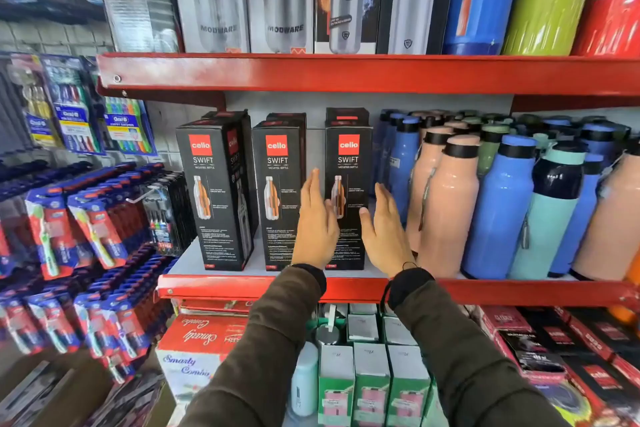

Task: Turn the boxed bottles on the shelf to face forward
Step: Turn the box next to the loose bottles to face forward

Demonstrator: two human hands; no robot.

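— How do you reckon these Cello Swift boxes will handle?

— Stiff card, tall and narrow, probably with a steel bottle inside, so I'd judge them fairly heavy low down and prone to tip if pushed near the top. The print looks glossy, so a bit slick. Best taken by the two side faces around mid-height, palms flat, then twisted on the base.

— Where do they stand?

— Three in a front row on the middle red shelf (346, 288), more behind. The left box (213, 194) sits slightly angled, showing a side panel; the middle box (278, 194) and the right box (348, 163) look squarer to the front.

— And the hands?

— Both open, fingers straight, holding nothing. The left hand (315, 222) is up in front of the gap between the middle and right boxes, the right hand (384, 229) just off the right box's other edge, beside the peach bottles (446, 204). So the right box lies between the palms. Whether either palm touches the card, I cannot tell.
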